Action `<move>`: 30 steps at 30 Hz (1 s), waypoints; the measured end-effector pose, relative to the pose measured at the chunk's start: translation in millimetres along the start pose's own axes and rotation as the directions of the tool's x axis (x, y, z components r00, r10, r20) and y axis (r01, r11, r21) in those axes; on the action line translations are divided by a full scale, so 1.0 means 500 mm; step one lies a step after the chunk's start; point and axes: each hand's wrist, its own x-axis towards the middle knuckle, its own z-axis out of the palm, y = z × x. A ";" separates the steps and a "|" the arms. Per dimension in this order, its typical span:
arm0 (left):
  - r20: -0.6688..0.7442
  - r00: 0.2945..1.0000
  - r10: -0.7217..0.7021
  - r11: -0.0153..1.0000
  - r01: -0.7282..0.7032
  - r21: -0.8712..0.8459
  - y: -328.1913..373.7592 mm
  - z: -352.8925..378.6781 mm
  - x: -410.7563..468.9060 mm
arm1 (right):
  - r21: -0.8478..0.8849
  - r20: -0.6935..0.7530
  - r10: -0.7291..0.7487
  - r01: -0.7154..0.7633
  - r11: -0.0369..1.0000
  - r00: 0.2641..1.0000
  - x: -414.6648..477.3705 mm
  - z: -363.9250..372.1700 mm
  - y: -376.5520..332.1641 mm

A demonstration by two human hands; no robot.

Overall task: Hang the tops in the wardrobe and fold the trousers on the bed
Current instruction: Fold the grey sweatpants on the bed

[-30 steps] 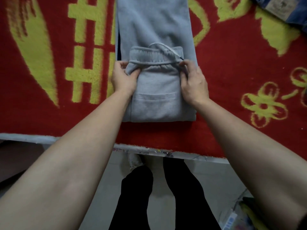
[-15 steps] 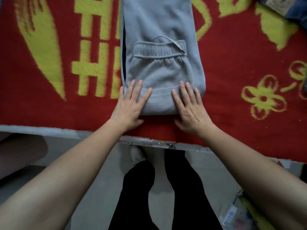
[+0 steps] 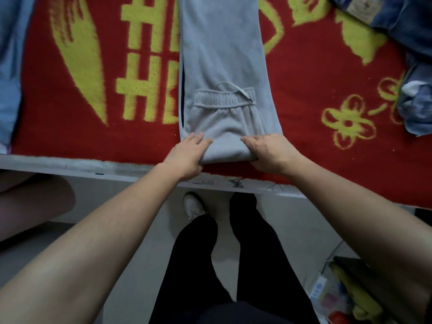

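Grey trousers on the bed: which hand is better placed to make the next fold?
Probably the right hand: it grips the folded near edge of the grey trousers, fingers reaching further onto the cloth. The left hand sits at the corner, partly off it, grip unclear.

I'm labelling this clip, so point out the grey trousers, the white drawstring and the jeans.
grey trousers [image 3: 222, 43], head view, flat leg panel beyond the fold
white drawstring [image 3: 233, 85], head view, loop above the waistband
jeans [image 3: 402, 24], head view, blue denim at top right
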 end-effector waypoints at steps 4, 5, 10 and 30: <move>0.169 0.984 0.058 0.997 -0.048 -0.060 0.041 0.005 -0.068 | -0.033 0.240 -0.040 0.049 0.998 0.970 -0.065 -0.021 -0.036; 0.219 0.973 0.072 0.996 -0.058 -0.068 0.047 0.003 -0.075 | -0.003 0.305 -0.037 0.040 0.999 0.952 -0.073 -0.030 -0.039; 0.266 0.960 0.087 0.965 -0.015 -0.261 0.025 -0.090 -0.059 | 0.172 0.320 -0.023 -0.035 0.984 0.947 -0.039 -0.109 0.001; -0.453 0.875 -0.168 0.985 0.169 -0.038 -0.031 -0.071 0.161 | 0.028 -0.331 0.091 -0.087 0.996 0.939 0.189 -0.004 0.118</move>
